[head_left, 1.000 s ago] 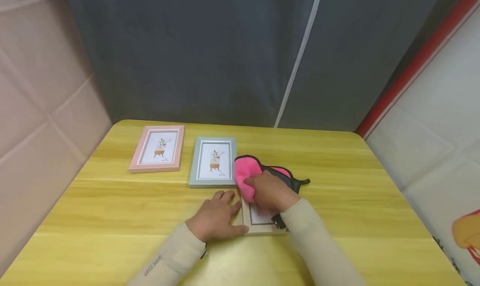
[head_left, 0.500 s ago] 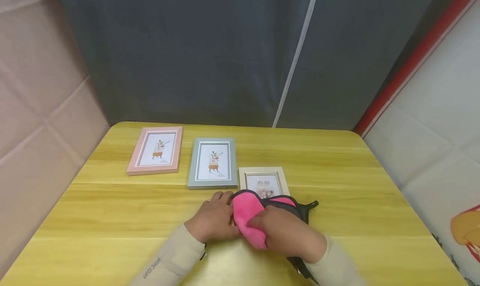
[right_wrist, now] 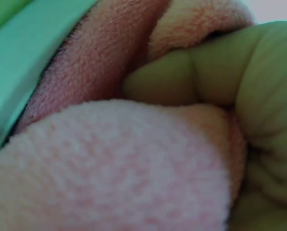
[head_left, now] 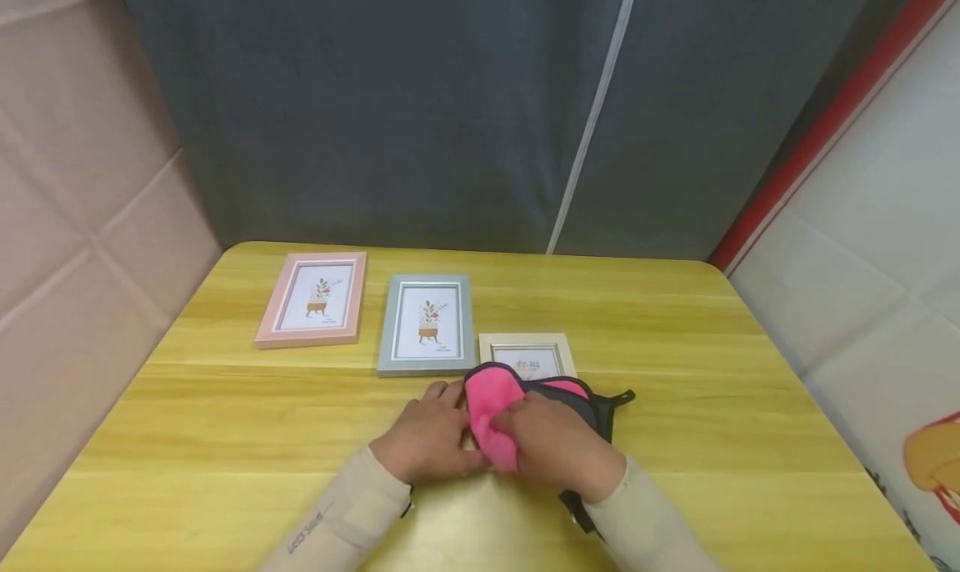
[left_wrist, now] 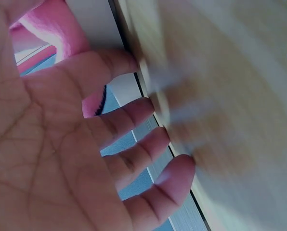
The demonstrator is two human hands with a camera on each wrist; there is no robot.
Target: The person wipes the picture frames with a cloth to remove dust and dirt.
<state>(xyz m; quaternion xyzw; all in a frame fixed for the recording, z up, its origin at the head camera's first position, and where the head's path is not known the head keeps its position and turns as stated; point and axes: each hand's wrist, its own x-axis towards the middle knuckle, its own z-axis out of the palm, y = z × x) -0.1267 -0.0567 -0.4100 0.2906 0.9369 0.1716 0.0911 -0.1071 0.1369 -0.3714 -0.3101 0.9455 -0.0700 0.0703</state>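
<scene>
My right hand (head_left: 558,445) grips a fluffy pink and dark grey cleaning cloth (head_left: 491,393) with black edging and a small loop. The cloth lies over a cream photo frame (head_left: 561,347), covering its lower part; the top border and some upside-down lettering show. In the right wrist view, the fingers (right_wrist: 182,77) press into folded pink plush. My left hand (head_left: 427,439) rests with spread fingertips on the table at the cream frame's left side, its thumb running under the cloth's edge. The left wrist view shows its palm (left_wrist: 52,139) and fingertips touching the wood.
A blue-grey photo frame (head_left: 426,322) lies just left of the cream one. Further left is a pink photo frame (head_left: 313,301). The yellow wooden table (head_left: 675,372) ends at a dark curtain (head_left: 375,122), with pale panels at both sides.
The cloth and right hand have moved from the cream frame's top toward its near edge, then slightly back up. The frame's top is now uncovered. The left hand stays nearly still.
</scene>
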